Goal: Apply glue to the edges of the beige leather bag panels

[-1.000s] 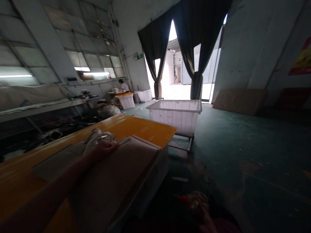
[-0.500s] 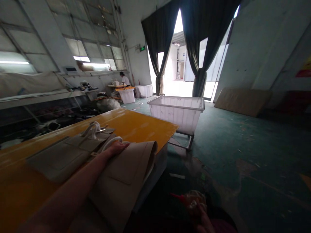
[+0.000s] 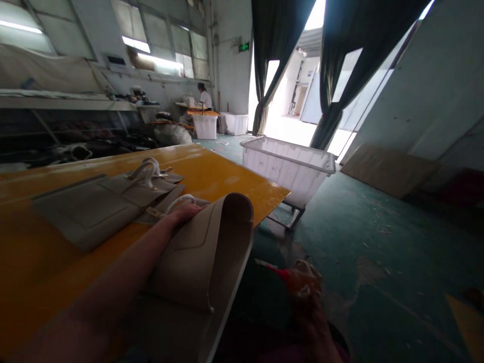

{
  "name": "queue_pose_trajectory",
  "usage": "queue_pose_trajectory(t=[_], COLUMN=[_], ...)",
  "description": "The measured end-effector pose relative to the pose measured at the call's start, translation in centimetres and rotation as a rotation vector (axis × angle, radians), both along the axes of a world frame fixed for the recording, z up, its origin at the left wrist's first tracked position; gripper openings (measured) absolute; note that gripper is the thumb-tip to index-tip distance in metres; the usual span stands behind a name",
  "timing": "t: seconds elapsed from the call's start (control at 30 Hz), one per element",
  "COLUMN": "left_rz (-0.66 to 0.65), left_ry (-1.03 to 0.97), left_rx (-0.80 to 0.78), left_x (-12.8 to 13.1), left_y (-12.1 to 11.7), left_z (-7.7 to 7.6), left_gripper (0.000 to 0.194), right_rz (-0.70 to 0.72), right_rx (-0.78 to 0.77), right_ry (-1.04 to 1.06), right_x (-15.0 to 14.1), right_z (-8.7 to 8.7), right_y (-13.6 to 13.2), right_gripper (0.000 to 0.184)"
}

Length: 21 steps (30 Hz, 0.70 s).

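My left hand (image 3: 189, 214) is closed on a beige bag (image 3: 192, 257) near its white cord handle (image 3: 180, 199). The bag's edge bulges open towards me, overhanging the near edge of the table. Low on the right, my right hand (image 3: 312, 307) is wrapped round a squeeze bottle (image 3: 302, 280) with a red nozzle and a pale thin tip pointing left at the bag. The tip is apart from the bag. To the left, a second beige bag (image 3: 94, 206) with pale cord handles lies flat on the yellow tabletop (image 3: 223, 169).
A white plastic tub (image 3: 283, 166) on a metal frame stands beyond the table's right corner. A person (image 3: 204, 97) sits at the back near another white bin (image 3: 205, 127). Dark curtains (image 3: 280, 50) hang at the bright doorway. A board (image 3: 389, 169) leans on the right wall.
My right hand has raised the bottle a little, nearer the bag. The bag's open edge has widened and turned more towards me under my left hand. The view has tilted and shifted.
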<state>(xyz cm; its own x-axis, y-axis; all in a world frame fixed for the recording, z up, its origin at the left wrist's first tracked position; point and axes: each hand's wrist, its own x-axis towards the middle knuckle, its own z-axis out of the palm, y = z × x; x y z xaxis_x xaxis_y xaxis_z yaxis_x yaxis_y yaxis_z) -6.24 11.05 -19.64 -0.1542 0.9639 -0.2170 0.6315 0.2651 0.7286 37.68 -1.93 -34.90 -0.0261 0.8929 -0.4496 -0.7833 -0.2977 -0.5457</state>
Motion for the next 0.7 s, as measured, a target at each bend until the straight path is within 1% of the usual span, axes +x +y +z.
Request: queue_pose_trajectory(t=[0.07,0.13,0.2,0.27,0.33,0.4,0.5,0.57,0.63,0.7], left_rz=[-0.011,0.006,0.017,0.03,0.031,0.031,0.036,0.039,0.041,0.045], left_ry=[0.003,0.024,0.048,0.072,0.072,0.053,0.069,0.092,0.092,0.087], left_rx=[-0.018,-0.039,-0.065,-0.077,-0.075,-0.075,-0.07,-0.066,-0.069,-0.071], left_x=[0.4,0.8,1.1,1.1,1.0,0.9,1.1,1.4,1.7,1.9], left_y=[0.4,0.6,0.8,0.9,1.1,1.1,1.0,0.7,0.4,0.2], left_z=[-0.3,-0.2,0.0,0.1,0.0,0.0,0.1,0.4,0.7,0.8], left_gripper=[0.054,0.05,0.046,0.046,0.048,0.048,0.047,0.046,0.046,0.045], right_rz=[-0.028,-0.063,-0.057,-0.011,0.028,0.038,0.014,0.031,0.046,0.004], right_rx=[0.017,0.122,0.28,0.396,0.445,0.45,0.438,0.438,0.439,0.457], right_ry=[0.008,-0.03,-0.085,-0.14,-0.195,-0.246,-0.302,-0.319,-0.326,-0.345], right_x=[-0.4,-1.0,-1.9,-2.8,-3.5,-3.9,-3.9,-3.8,-3.7,-3.8], right_z=[3.1,5.9,8.0,9.3,9.8,9.9,9.7,9.8,10.2,10.7], right_y=[1.6,3.5,5.4,7.1,8.6,9.7,10.9,11.3,11.2,10.8], right_gripper=[0.066,0.07,0.074,0.074,0.07,0.068,0.074,0.08,0.081,0.08])
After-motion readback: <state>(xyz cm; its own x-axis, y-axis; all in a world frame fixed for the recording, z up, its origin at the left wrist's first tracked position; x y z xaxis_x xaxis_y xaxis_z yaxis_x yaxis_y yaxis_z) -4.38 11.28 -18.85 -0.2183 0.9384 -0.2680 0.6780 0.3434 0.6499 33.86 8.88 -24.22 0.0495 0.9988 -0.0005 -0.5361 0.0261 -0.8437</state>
